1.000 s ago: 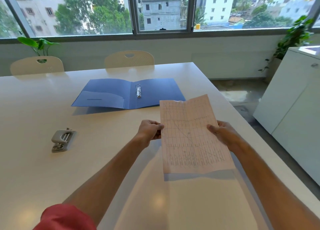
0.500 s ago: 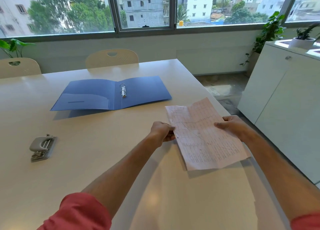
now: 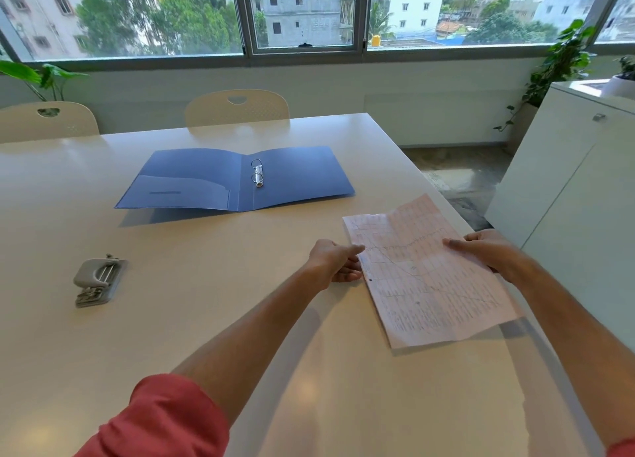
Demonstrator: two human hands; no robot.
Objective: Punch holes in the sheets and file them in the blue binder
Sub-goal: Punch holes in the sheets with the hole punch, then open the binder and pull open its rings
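**Sheet held at both edges, punch off to the left**

Nearest the person, the sheet [image 3: 426, 274] is held between both hands low over the table [image 3: 206, 319], near its right edge. Whether its lower end touches the tabletop cannot be told. The left hand [image 3: 338, 262] pinches the sheet's left long edge, thumb on top and fingers curled beneath. The right hand [image 3: 488, 252] grips the opposite long edge, thumb lying across the printed face. The sheet's long axis runs from the person outward, tilted a little to the left at the far end, and creases show across it. No holes can be made out along its edges, so punching looks to be the step in hand.

The relation that counts is sideways: the punch [image 3: 98, 281] sits well apart to the left of the sheet, about as far out as the hands, untouched. The left hand is plainly the nearer one to it, so either the sheet travels left or that hand lets go and fetches the punch.

Farther off, the binder [image 3: 233, 178] lies open and flat, its rings [image 3: 257, 176] upright at the spine, ahead and left of the hands, with no sheet filed on them yet.
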